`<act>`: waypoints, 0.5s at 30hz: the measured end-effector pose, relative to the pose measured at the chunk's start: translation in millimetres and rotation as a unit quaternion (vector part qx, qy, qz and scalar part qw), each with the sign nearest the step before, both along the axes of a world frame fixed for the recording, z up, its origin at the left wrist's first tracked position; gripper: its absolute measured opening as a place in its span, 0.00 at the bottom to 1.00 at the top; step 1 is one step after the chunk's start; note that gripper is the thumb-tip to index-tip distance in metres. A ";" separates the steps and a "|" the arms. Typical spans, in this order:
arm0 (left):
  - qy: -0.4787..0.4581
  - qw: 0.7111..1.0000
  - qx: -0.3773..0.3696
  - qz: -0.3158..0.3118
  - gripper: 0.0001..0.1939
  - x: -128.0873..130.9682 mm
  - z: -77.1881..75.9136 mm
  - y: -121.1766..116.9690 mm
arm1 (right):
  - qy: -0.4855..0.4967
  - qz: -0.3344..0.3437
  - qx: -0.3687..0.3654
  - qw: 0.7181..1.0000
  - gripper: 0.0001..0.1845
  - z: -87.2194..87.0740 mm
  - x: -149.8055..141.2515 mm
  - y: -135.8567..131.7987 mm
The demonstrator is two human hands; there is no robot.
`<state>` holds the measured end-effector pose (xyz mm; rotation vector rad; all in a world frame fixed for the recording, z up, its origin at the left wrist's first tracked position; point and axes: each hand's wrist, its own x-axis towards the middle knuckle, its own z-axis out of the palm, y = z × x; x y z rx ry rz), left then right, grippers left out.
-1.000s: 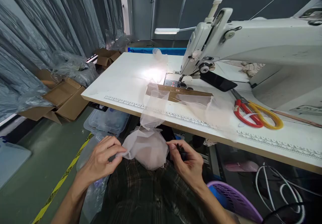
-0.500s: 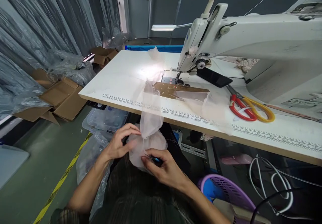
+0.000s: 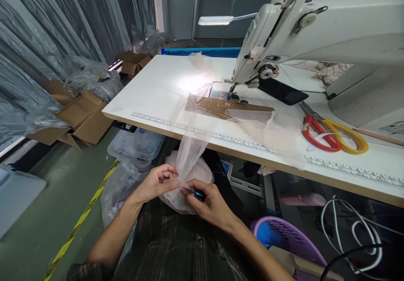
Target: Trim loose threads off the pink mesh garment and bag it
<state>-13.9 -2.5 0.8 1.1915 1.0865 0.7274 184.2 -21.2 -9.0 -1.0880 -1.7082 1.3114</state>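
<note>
A strip of sheer pale pink fabric (image 3: 193, 146) hangs over the table's front edge and gathers in a bunch on my lap. My left hand (image 3: 159, 183) pinches the fabric where it narrows, thumb against fingers. Close beside it, my right hand (image 3: 210, 203) is closed around small thread snips (image 3: 198, 194) with a blue and dark body. Most of the snips are hidden in the palm; their tips point at the fabric by my left fingers. Whether the blades touch the fabric I cannot tell.
A white sewing machine (image 3: 257, 41) stands on the white table (image 3: 151, 87). Red and yellow-handled scissors (image 3: 334, 133), a black phone-like slab (image 3: 282, 91) and a brown plate (image 3: 211, 105) lie there. Below are a purple basket (image 3: 292, 234) and a clear plastic box (image 3: 137, 144); cardboard boxes (image 3: 82, 112) sit left.
My left hand has moved right and down and now pinches the fabric near the snips. The fabric is drawn narrower between the hands. The view has shifted slightly.
</note>
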 end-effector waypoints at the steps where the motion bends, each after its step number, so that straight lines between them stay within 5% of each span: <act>1: 0.005 1.000 -0.003 -0.001 0.19 -0.9 0.2 -0.9 | 0.017 -0.064 0.000 0.998 0.10 -1.9 -0.9 4.8; 3: 0.017 1.000 0.012 -0.008 0.18 -1.4 1.3 -1.0 | 0.057 -0.217 0.002 0.974 0.14 -5.2 -3.4 16.9; 5: 0.024 0.999 0.040 -0.020 0.16 -0.8 3.5 0.4 | 0.088 -0.291 -0.004 0.953 0.18 -7.5 -5.9 28.9; 9: 0.025 0.992 0.121 -0.036 0.13 -0.1 7.7 5.2 | 0.114 -0.218 -0.025 0.969 0.20 -11.5 -3.4 38.5; 15: 0.063 0.982 0.173 -0.038 0.11 5.6 -3.1 10.2 | 0.130 -0.293 0.046 0.946 0.20 8.7 8.3 40.0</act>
